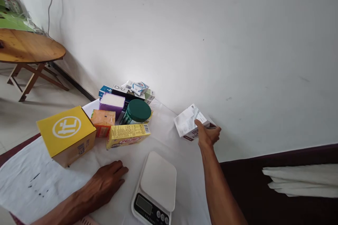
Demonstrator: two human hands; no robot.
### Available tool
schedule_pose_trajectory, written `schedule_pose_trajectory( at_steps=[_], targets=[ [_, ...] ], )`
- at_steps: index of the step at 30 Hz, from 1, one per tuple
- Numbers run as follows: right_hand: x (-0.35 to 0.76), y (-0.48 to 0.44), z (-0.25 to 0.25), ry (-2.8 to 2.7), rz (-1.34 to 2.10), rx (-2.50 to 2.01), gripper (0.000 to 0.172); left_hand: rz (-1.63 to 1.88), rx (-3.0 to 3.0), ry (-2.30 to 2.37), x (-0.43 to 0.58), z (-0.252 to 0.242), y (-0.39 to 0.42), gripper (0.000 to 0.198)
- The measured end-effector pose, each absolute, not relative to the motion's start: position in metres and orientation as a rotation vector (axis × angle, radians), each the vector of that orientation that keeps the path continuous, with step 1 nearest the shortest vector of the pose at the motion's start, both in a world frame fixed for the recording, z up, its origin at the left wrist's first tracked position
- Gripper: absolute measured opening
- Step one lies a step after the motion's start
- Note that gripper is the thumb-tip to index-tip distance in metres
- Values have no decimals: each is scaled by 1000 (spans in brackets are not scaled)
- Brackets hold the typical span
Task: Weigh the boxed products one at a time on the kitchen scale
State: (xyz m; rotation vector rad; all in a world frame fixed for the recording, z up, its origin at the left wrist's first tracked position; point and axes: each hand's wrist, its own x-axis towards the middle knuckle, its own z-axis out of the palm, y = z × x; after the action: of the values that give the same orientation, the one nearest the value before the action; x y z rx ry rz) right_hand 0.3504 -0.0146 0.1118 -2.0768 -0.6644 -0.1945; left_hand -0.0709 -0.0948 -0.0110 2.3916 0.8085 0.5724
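Observation:
My right hand (207,133) grips a white cardboard box (188,121) with dark red print at its right end, thumb on the top face. The box is tilted, close to the wall at the far right of the table; whether it touches the cloth I cannot tell. My left hand (109,179) lies on the cloth with nothing in it, its fingers loosely bent and slightly apart. Between the two arms sits a white kitchen scale (158,182) with a bare platform; its display shows no readable figures. A yellow carton (129,135) stands just beyond my left hand.
A large yellow box (68,130) stands at the left. Beside it are an orange packet (102,121), a purple-wrapped pack (112,102) and a green-lidded tub (138,110). Small boxes (139,88) are stacked behind. The white wall (211,42) bounds the table's far side.

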Motion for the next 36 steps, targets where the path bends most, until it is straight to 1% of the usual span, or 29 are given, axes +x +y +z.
schedule_pose_trajectory(
  at_steps=[2, 4, 6, 10, 13, 18, 20, 23, 25, 30, 33, 36],
  targets=[
    [336, -48, 122, -662, -183, -2058, 66, 544, 2395, 801, -71, -9, -95, 25],
    [314, -85, 129, -699, -127, -1992, 70, 509, 2407, 788, -72, -5, -95, 24],
    [286, -124, 133, -750, -15, -1835, 74, 495, 2425, 775, -73, -1, -94, 23],
    [229, -186, 134, -758, 90, -1760, 68, 510, 2450, 769, -74, 3, -92, 23],
    [197, -211, 129, -734, 146, -1785, 65, 550, 2447, 762, -74, 2, -92, 24],
    [168, -224, 117, -788, 191, -1760, 68, 519, 2447, 753, -76, 4, -92, 24],
    [165, -226, 114, -833, 212, -1738, 76, 526, 2427, 749, -78, 6, -92, 23],
    [164, -230, 115, -901, 253, -1730, 98, 541, 2414, 748, -80, 8, -93, 21],
    [166, -233, 119, -907, 220, -1727, 105, 520, 2435, 750, -81, 9, -95, 20],
    [169, -234, 134, -847, 130, -1964, 102, 463, 2538, 747, -89, 12, -104, 18],
    [168, -232, 144, -832, 149, -2092, 93, 544, 2513, 700, -101, 12, -107, 21],
    [164, -230, 155, -860, 144, -2049, 85, 621, 2397, 607, -115, 15, -105, 22]
  ],
)
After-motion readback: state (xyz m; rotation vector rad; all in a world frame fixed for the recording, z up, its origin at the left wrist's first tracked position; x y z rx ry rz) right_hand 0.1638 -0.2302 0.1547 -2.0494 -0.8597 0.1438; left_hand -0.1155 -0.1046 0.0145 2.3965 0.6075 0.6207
